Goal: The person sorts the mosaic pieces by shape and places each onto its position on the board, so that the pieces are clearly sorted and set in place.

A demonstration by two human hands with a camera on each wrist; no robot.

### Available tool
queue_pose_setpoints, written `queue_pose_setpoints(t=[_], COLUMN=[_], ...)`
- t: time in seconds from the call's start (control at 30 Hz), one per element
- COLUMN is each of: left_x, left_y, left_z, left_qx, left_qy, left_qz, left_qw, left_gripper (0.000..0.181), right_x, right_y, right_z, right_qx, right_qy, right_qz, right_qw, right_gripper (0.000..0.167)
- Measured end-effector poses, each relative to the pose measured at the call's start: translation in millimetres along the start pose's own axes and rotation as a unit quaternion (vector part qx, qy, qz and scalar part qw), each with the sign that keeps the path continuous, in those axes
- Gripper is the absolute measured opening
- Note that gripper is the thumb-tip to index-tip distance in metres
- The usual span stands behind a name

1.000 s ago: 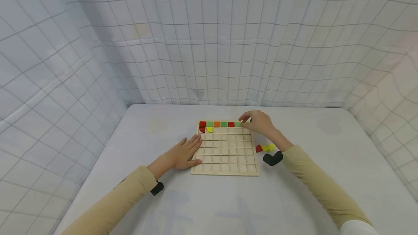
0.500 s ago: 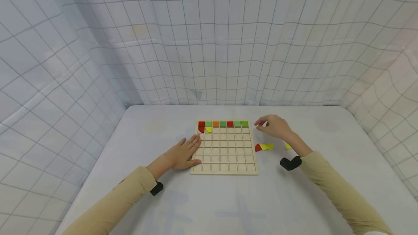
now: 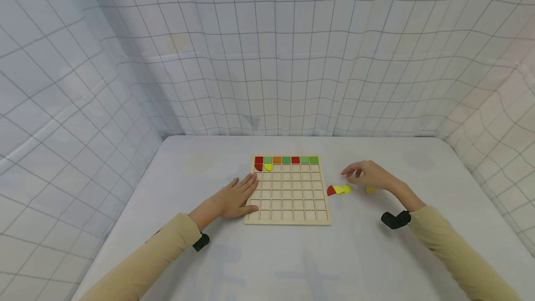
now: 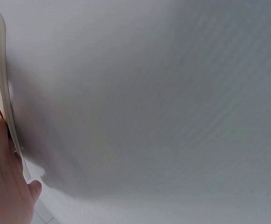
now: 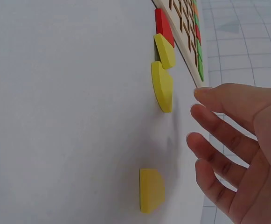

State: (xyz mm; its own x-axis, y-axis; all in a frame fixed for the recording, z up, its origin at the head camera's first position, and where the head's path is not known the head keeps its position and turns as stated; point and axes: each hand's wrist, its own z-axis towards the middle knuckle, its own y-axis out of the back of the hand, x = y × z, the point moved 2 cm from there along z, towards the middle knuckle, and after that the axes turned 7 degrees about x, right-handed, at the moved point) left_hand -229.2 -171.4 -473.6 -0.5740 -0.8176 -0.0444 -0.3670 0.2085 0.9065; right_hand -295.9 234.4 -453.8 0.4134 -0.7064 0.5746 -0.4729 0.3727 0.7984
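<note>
A wooden grid board (image 3: 287, 194) lies flat on the table. Colored square tiles (image 3: 286, 160) fill its far row, and in the second row sit a red quarter-round piece (image 3: 258, 167) and a yellow quarter-round piece (image 3: 268, 167). My left hand (image 3: 234, 199) rests with straight fingers on the board's left edge. To the right of the board, my right hand (image 3: 369, 175) hovers with loosely bent fingers, holding nothing. Below it lie a loose red piece (image 5: 163, 27), two yellow pieces (image 5: 162, 86) in line with it, and a separate yellow piece (image 5: 151, 190).
The white table (image 3: 267, 259) reaches back to a grid-patterned curtain (image 3: 292, 59), which also hangs at both sides. A black wrist-worn device (image 3: 395, 219) sits below the right wrist, another (image 3: 201, 241) by the left.
My right hand has left the board's far right corner, where a green tile now shows in the last square, and moved right and nearer, over the loose pieces. The left hand stays put.
</note>
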Motion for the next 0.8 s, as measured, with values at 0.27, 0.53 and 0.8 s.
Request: queue_pose_setpoints(t=[0.27, 0.53, 0.8], left_x=[1.5, 2.5, -1.3], left_y=[-0.2, -1.8, 1.0], left_z=[1.1, 1.3, -1.6], left_qx=[0.001, -0.002, -0.004], left_qy=[0.006, 0.0, -0.005], left_qz=[0.007, -0.004, -0.009], left_qw=[1.0, 1.0, 0.9999], left_gripper=[0.086, 0.086, 0.085], right_x=[-8, -12, -13], right_y=[-5, -13, -16], right_z=[-9.1, -13.0, -17.1], right_qx=[0.025, 0.026, 0.052], right_qy=[0.018, -0.005, 0.005], right_qz=[0.018, 0.014, -0.004], right_qw=[0.9994, 0.9996, 0.9986], right_gripper=[0.029, 0.032, 0.036])
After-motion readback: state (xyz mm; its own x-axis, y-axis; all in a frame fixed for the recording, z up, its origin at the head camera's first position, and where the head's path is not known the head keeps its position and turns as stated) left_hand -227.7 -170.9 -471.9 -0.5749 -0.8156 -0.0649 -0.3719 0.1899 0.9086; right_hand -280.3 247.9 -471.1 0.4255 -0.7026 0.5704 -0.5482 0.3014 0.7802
